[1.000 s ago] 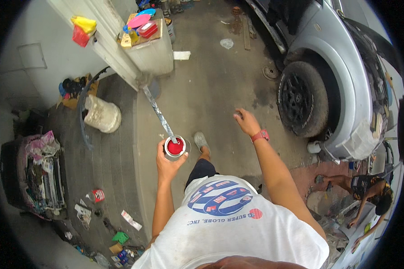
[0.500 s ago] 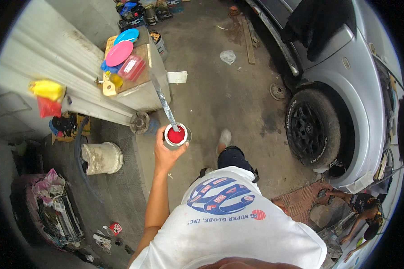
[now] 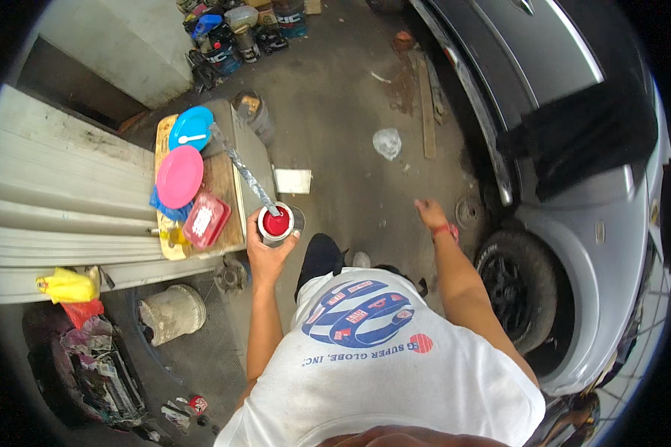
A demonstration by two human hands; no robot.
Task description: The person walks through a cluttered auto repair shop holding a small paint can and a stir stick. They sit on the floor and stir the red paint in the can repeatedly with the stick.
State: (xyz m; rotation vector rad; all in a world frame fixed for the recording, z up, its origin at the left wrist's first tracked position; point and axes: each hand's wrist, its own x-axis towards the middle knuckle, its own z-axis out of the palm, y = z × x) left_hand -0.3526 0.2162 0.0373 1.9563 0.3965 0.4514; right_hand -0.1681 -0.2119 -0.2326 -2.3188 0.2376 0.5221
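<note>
My left hand (image 3: 268,249) grips a small metal can (image 3: 277,222) of red paint, with a long, paint-spattered flat stick (image 3: 246,170) standing tilted in it. My right hand (image 3: 429,216), a red watch at its wrist, is in the air beside the silver car, fingers apart and holding nothing. Just beyond the can, at left, a worn wooden-topped stand (image 3: 231,220) bears a blue plate (image 3: 190,123), a pink plate (image 3: 177,176) and a red lidded container (image 3: 206,221).
The silver car (image 3: 596,238) with its black-rimmed wheel (image 3: 503,287) lines the right. A dirty white bucket (image 3: 173,313) is at lower left, cans and jugs (image 3: 231,37) at the back. A plank (image 3: 427,108) and plastic bag (image 3: 387,143) lie on the floor ahead.
I have moved forward: the stand, back-wall clutter and car body came nearer. My right hand reappeared after being hidden at half a second ago. The crouching co-worker has mostly left view.
</note>
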